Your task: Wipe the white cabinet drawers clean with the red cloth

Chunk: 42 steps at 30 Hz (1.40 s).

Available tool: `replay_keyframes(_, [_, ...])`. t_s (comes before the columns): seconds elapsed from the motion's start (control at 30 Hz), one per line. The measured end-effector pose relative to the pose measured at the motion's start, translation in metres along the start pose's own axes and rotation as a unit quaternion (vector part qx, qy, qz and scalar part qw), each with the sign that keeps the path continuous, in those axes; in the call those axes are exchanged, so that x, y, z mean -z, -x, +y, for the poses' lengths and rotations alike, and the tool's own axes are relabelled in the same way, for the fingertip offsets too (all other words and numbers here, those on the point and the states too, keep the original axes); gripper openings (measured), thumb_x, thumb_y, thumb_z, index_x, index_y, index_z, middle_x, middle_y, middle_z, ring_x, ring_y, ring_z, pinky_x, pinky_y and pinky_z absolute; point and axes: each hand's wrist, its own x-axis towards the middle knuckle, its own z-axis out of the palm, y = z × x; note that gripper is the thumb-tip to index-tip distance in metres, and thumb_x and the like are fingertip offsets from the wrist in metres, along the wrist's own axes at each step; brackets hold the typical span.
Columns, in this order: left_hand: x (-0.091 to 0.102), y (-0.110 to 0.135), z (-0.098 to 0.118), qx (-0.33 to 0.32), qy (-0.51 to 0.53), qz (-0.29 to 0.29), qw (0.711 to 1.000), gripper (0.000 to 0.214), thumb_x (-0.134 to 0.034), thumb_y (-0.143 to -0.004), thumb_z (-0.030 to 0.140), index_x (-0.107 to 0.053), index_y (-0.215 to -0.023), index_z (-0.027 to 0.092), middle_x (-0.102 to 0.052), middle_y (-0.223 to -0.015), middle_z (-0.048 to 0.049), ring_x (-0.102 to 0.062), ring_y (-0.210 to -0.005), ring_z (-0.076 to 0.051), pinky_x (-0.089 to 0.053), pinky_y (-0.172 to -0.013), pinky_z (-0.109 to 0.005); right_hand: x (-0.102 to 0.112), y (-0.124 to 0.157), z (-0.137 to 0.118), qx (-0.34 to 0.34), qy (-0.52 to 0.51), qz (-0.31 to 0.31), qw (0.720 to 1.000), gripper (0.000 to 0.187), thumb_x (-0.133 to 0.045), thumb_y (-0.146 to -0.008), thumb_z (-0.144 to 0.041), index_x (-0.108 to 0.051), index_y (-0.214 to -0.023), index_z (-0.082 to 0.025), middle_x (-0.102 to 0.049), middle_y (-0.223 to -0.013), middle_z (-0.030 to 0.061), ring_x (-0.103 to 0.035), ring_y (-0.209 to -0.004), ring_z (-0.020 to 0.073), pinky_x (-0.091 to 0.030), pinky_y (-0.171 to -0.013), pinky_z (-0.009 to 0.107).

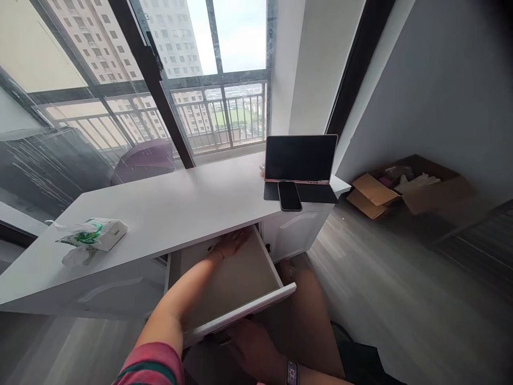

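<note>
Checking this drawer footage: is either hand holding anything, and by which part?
The right hand seems to grip the drawer by its front's lower edge; the left hand rests open inside, holding nothing visible.

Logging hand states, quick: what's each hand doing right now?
Left hand: open, flat inside the drawer, nothing seen held.
Right hand: beneath the drawer front; cannot tell.
</note>
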Motion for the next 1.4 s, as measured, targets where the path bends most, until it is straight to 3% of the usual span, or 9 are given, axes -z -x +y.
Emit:
replay_keyframes(0.1, [0.002,0.021,0.005,-0.002,-0.021,-0.023,1.000,0.065,-0.041,-0.088,0.025,-0.022,-0.149,0.017,-0.016,-0.158,-0.0118,-0.002,-0.144,-0.033,-0.005,-0.114,-0.051,0.001,0.000,-0.001,-0.009,0.010,-0.001,1.000,0.027,-0.050,-0.090,-0.026,-0.055,-0.116,-0.021,-0.066,-0.111,0.0058,-0.060,-0.099,0.0202,-0.049,-0.086,0.031])
replay_keyframes(0.23, [0.004,0.058,0.015,-0.008,-0.044,-0.089,0.995,0.073,-0.045,-0.084,0.026,-0.016,-0.150,0.018,-0.004,-0.159,-0.0113,0.008,-0.143,-0.033,-0.007,-0.114,-0.054,-0.001,0.000,-0.005,-0.025,0.020,0.012,0.999,0.022,-0.050,-0.089,-0.024,-0.058,-0.109,-0.021,-0.067,-0.105,0.0060,-0.060,-0.095,0.0209,-0.049,-0.084,0.033])
replay_keyframes(0.37, [0.007,0.091,0.035,0.008,-0.040,-0.158,0.987,0.084,-0.051,-0.077,0.025,-0.012,-0.151,0.023,0.004,-0.158,-0.0101,0.008,-0.143,-0.036,-0.015,-0.109,-0.063,-0.001,0.000,-0.008,-0.024,0.013,0.030,0.999,0.022,-0.052,-0.087,-0.021,-0.058,-0.108,-0.021,-0.068,-0.104,0.0052,-0.060,-0.095,0.0220,-0.050,-0.083,0.035])
replay_keyframes(0.53, [0.012,0.115,0.064,-0.026,-0.015,-0.230,0.973,0.086,-0.055,-0.073,0.025,-0.016,-0.150,0.020,0.003,-0.158,-0.0127,0.003,-0.143,-0.035,-0.014,-0.110,-0.060,0.003,-0.001,-0.011,-0.025,0.003,0.027,0.999,0.023,-0.051,-0.087,-0.018,-0.058,-0.109,-0.020,-0.067,-0.105,0.0054,-0.060,-0.096,0.0221,-0.050,-0.083,0.035])
replay_keyframes(0.77, [-0.001,0.130,0.080,-0.152,0.041,-0.200,0.967,0.058,-0.044,-0.089,0.036,-0.030,-0.145,0.035,-0.016,-0.158,-0.0027,-0.002,-0.144,-0.033,-0.012,-0.109,-0.066,0.004,-0.001,-0.014,-0.024,0.005,0.038,0.999,0.023,-0.050,-0.088,-0.019,-0.058,-0.109,-0.020,-0.067,-0.105,0.0060,-0.061,-0.097,0.0225,-0.050,-0.084,0.035])
replay_keyframes(0.93, [-0.004,0.129,0.062,-0.191,0.020,-0.179,0.965,0.066,-0.056,-0.082,0.032,-0.033,-0.144,0.034,-0.017,-0.158,-0.0026,-0.004,-0.144,-0.034,-0.012,-0.112,-0.061,0.002,0.000,-0.012,-0.022,0.010,0.028,0.999,0.020,-0.048,-0.089,-0.021,-0.059,-0.106,-0.020,-0.068,-0.103,0.0058,-0.061,-0.094,0.0216,-0.050,-0.082,0.034])
replay_keyframes(1.1, [-0.006,0.121,0.025,-0.152,-0.013,-0.124,0.981,0.070,-0.057,-0.079,0.019,-0.034,-0.145,0.028,-0.021,-0.157,-0.0061,-0.007,-0.144,-0.031,-0.015,-0.115,-0.052,-0.003,0.001,-0.006,-0.006,0.011,0.047,0.999,0.019,-0.047,-0.090,-0.023,-0.060,-0.104,-0.020,-0.068,-0.100,0.0066,-0.062,-0.091,0.0216,-0.051,-0.081,0.033])
replay_keyframes(1.3, [0.007,0.108,-0.014,0.017,-0.049,-0.071,0.996,0.059,-0.040,-0.085,0.008,-0.043,-0.139,0.032,-0.023,-0.156,-0.0042,-0.016,-0.143,-0.030,-0.017,-0.112,-0.057,-0.005,0.001,-0.003,0.002,0.015,0.038,0.999,0.016,-0.047,-0.090,-0.023,-0.060,-0.101,-0.020,-0.068,-0.097,0.0072,-0.062,-0.089,0.0211,-0.051,-0.077,0.032])
replay_keyframes(1.4, [0.016,0.103,-0.025,0.062,-0.049,-0.046,0.996,0.057,-0.035,-0.087,0.008,-0.048,-0.135,0.034,-0.026,-0.156,-0.0011,-0.014,-0.144,-0.028,-0.014,-0.112,-0.056,-0.006,0.001,-0.003,-0.002,0.016,0.033,0.999,0.015,-0.047,-0.090,-0.023,-0.059,-0.100,-0.020,-0.068,-0.097,0.0067,-0.062,-0.089,0.0210,-0.051,-0.078,0.032])
